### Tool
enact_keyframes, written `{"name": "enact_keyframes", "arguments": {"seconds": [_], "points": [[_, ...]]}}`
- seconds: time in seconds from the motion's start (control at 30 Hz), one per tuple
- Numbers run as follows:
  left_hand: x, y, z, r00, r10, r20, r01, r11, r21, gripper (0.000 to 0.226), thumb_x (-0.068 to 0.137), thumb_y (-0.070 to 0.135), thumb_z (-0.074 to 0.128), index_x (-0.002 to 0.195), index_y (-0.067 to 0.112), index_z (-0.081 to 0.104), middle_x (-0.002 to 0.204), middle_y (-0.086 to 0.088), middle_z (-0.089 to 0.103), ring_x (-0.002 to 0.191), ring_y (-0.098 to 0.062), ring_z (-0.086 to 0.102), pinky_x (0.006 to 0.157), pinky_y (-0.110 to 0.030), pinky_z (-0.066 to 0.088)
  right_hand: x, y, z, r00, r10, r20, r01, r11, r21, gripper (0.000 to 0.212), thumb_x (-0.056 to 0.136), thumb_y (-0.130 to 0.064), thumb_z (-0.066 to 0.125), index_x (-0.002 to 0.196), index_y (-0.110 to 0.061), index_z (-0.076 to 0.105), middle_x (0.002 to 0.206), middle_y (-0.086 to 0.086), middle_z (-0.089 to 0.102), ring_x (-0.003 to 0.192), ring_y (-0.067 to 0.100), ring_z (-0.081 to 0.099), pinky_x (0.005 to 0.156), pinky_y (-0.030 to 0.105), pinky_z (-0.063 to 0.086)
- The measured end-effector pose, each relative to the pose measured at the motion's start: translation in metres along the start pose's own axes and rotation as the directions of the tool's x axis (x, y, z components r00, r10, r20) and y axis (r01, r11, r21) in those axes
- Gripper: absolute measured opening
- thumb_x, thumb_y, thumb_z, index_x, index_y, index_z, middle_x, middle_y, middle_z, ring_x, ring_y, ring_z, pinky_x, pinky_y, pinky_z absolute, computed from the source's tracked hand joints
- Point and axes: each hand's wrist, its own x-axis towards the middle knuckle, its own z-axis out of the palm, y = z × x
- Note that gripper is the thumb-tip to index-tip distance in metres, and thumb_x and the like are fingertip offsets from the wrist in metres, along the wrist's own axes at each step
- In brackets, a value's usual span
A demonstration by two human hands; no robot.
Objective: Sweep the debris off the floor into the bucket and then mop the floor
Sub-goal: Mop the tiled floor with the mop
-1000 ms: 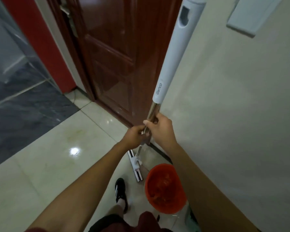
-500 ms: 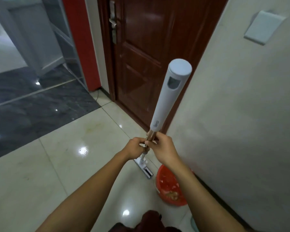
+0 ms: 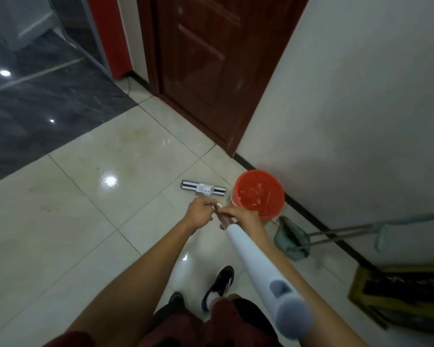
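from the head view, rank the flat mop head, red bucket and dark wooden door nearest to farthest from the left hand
1. Flat white mop head, just ahead of the left hand.
2. Red plastic bucket, to its right by the wall.
3. Dark wooden door, far ahead.

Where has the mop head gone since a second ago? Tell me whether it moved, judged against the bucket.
Yes. The mop head lay end-on toward the bucket before; now it has swung crosswise and lies flat on the floor left of it, apart from its rim.
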Motion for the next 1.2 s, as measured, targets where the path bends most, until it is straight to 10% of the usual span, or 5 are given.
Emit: {"name": "enact_keyframes", "arguments": {"seconds": [0.27, 0.47, 0.63, 0.87, 1.2], "points": [[-0.017, -0.039, 0.048, 0.935, -0.351, -0.037, 0.313, 0.872, -0.377, 0.007, 0.091, -0.007, 0.060, 0.091, 0.000, 0.063, 0.085, -0.017, 0.063, 0.067, -0.021, 0.064, 0.048, -0.027, 0.057, -0.079, 0.017, 0.019, 0.996, 0.053, 0.068, -0.050, 0.998, -0.046, 0.046, 0.083, -0.001, 0.070, 0.122, -0.025, 0.069, 0.123, -0.010, 0.068, 0.109, 0.002, 0.062, 0.089, 0.012, 0.047], [-0.015, -0.078, 0.094, 0.863, -0.494, 0.107, 0.503, 0.816, -0.284, 0.084, 0.084, -0.009, 0.070, 0.155, 0.001, 0.027, 0.100, -0.013, 0.062, 0.073, -0.024, 0.068, 0.050, -0.033, 0.060, -0.131, 0.057, 0.025, 0.951, 0.247, 0.186, -0.235, 0.968, -0.085, 0.049, 0.086, 0.013, 0.054, 0.120, -0.018, 0.072, 0.128, -0.001, 0.067, 0.112, 0.016, 0.064, 0.099, 0.021, 0.049], [-0.015, -0.102, 0.142, 0.817, -0.559, 0.137, 0.576, 0.785, -0.230, 0.039, 0.089, 0.000, 0.069, 0.124, -0.006, 0.055, 0.102, -0.020, 0.064, 0.074, -0.023, 0.067, 0.045, -0.030, 0.056, -0.148, 0.066, 0.023, 0.795, 0.557, 0.243, -0.578, 0.816, 0.021, 0.032, 0.097, -0.022, 0.057, 0.127, -0.016, 0.065, 0.125, 0.001, 0.067, 0.106, 0.017, 0.064, 0.090, 0.023, 0.050], [-0.012, -0.132, 0.179, 0.773, -0.624, 0.109, 0.631, 0.744, -0.220, 0.029, 0.095, 0.025, 0.071, 0.110, 0.003, 0.059, 0.086, -0.010, 0.063, 0.074, -0.019, 0.061, 0.058, -0.031, 0.049, -0.152, 0.091, 0.057, 0.473, 0.785, 0.401, -0.863, 0.504, 0.032, 0.019, 0.086, -0.009, 0.056, 0.105, -0.006, 0.054, 0.103, 0.016, 0.063, 0.081, 0.031, 0.070, 0.069, 0.043, 0.062], [-0.017, -0.153, 0.180, 0.785, -0.617, 0.061, 0.614, 0.760, -0.212, 0.018, 0.092, 0.013, 0.070, 0.105, 0.002, 0.064, 0.090, -0.012, 0.066, 0.068, -0.018, 0.059, 0.058, -0.028, 0.048, -0.173, 0.097, 0.099, 0.703, 0.683, 0.198, -0.680, 0.727, -0.092, 0.003, 0.096, -0.012, 0.051, 0.099, -0.012, 0.049, 0.079, 0.000, 0.049, 0.062, 0.012, 0.049, 0.051, 0.022, 0.036]]}}
